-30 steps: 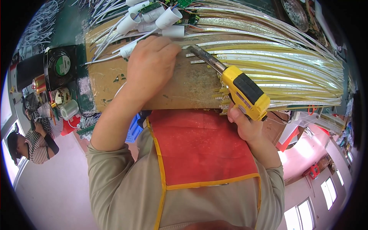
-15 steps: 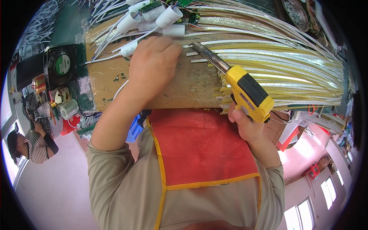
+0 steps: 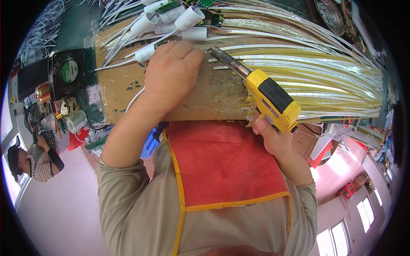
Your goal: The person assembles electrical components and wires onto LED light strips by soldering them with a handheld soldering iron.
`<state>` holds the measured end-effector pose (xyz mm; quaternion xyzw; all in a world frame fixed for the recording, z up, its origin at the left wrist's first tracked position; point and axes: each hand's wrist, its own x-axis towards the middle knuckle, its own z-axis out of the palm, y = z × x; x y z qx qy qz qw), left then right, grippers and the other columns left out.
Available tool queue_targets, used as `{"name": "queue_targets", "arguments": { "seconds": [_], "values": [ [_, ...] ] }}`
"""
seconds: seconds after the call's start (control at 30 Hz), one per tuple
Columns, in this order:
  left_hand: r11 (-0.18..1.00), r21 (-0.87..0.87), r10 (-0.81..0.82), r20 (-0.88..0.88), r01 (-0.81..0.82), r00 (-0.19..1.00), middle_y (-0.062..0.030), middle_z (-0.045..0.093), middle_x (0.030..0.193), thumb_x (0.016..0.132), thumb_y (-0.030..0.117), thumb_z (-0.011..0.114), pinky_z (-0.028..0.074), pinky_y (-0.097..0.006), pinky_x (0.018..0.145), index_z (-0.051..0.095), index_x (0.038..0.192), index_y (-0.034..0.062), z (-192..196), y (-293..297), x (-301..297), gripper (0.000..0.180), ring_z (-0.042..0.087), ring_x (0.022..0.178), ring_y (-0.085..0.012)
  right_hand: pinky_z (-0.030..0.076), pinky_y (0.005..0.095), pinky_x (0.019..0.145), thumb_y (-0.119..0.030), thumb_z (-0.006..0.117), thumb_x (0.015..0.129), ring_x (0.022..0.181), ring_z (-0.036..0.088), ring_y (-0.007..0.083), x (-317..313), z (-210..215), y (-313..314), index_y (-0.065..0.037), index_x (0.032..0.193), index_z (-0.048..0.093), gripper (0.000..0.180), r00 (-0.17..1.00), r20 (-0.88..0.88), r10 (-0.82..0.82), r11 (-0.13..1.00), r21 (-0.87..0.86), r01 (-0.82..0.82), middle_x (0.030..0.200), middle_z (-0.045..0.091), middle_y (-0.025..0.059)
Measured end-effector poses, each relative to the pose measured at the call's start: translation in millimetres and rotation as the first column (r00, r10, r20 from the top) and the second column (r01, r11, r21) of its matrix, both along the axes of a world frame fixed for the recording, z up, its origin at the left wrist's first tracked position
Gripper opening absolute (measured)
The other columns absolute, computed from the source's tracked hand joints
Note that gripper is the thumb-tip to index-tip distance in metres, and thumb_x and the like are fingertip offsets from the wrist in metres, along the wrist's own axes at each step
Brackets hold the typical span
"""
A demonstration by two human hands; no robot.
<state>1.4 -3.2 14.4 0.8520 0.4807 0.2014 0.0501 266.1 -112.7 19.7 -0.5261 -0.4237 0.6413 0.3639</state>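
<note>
My right hand [image 3: 272, 137] is wrapped round the handle of a yellow and black soldering gun [image 3: 275, 100]. The gun's metal barrel points up and left, its tip close to the fingers of my left hand [image 3: 174, 72]. That hand is closed above the cardboard, back upward, and what its fingers grip is hidden. Against its far left side lies a white plastic tube [image 3: 144, 54] with a white cable. Just right of the gun's tip are the ends of thin white LED strips [image 3: 239, 59], laid in a row with yellow ones.
Beyond my left hand, several white tubes [image 3: 190, 18] lie heaped with green circuit boards. Brown cardboard [image 3: 209, 98] covers the bench under my hands. A black fan [image 3: 68, 72] stands at the left, near a bundle of white cables [image 3: 42, 32]. Another person [image 3: 36, 160] is at the far left.
The soldering gun has shifted slightly left and its tip is nearer my left hand's fingers. My left hand has barely moved.
</note>
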Motion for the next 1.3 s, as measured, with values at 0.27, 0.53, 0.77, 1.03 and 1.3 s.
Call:
{"name": "queue_targets", "arguments": {
  "seconds": [0.27,0.53,0.77,1.03,1.3],
  "values": [
    [1.0,0.003,-0.001,-0.002,0.001,1.0,-0.004,0.061,0.082,0.073,0.003,0.067,0.051,-0.036,0.071,0.067,0.086,0.0096,-1.3,-1.1,-0.5,0.014,0.061,0.078,-0.0248,0.048,0.0274,0.073,-0.008,0.071,0.085,0.083,0.059,0.013,-0.9,0.2,0.1,-0.002,0.11,0.06,0.028,1.0,-0.017,0.0,1.0,-0.031,0.0,0.092,0.064,0.0022],
    [1.0,0.006,0.002,-0.004,-0.002,1.0,-0.0043,0.061,0.083,0.073,0.003,0.067,0.05,-0.037,0.07,0.067,0.085,0.01,-0.5,2.3,0.4,0.014,0.061,0.078,-0.0252,0.05,0.0285,0.075,-0.007,0.071,0.084,0.084,0.061,0.0145,10.7,-3.2,-1.6,-0.003,0.11,0.062,0.027,1.0,-0.014,-0.01,1.0,0.027,0.01,0.095,0.065,0.0033],
    [1.0,-0.011,-0.005,0.019,0.005,1.0,-0.0072,0.061,0.084,0.074,0.006,0.063,0.05,-0.039,0.072,0.064,0.083,0.009,3.4,1.6,6.8,0.01,0.061,0.079,-0.0281,0.051,0.0301,0.074,-0.008,0.072,0.083,0.085,0.062,0.0127,14.1,0.4,-8.9,-0.005,0.108,0.062,0.027,0.999,0.038,-0.017,0.999,-0.027,0.018,0.094,0.065,0.0012],
    [0.999,-0.019,0.035,-0.01,-0.036,0.999,-0.0127,0.063,0.093,0.076,0.001,0.065,0.05,-0.043,0.079,0.066,0.093,0.0067,-7.9,-2.1,4.9,0.018,0.061,0.087,-0.0333,0.05,0.0349,0.08,-0.027,0.073,0.086,0.088,0.065,0.0249,3.4,2.2,4.1,-0.004,0.122,0.057,0.045,0.984,0.178,-0.001,0.975,0.218,-0.039,0.096,0.066,0.0136],
    [0.996,-0.073,0.048,-0.056,-0.052,0.997,-0.0156,0.062,0.096,0.08,0.002,0.062,0.048,-0.046,0.08,0.066,0.096,0.0034,-8.2,0.6,1.6,0.016,0.059,0.091,-0.036,0.05,0.0314,0.072,-0.022,0.073,0.086,0.079,0.062,0.0184,-0.7,1.0,4.1,-0.004,0.112,0.059,0.034,0.987,0.155,-0.045,0.951,0.311,-0.005,0.085,0.063,0.0069]
  ]
}}
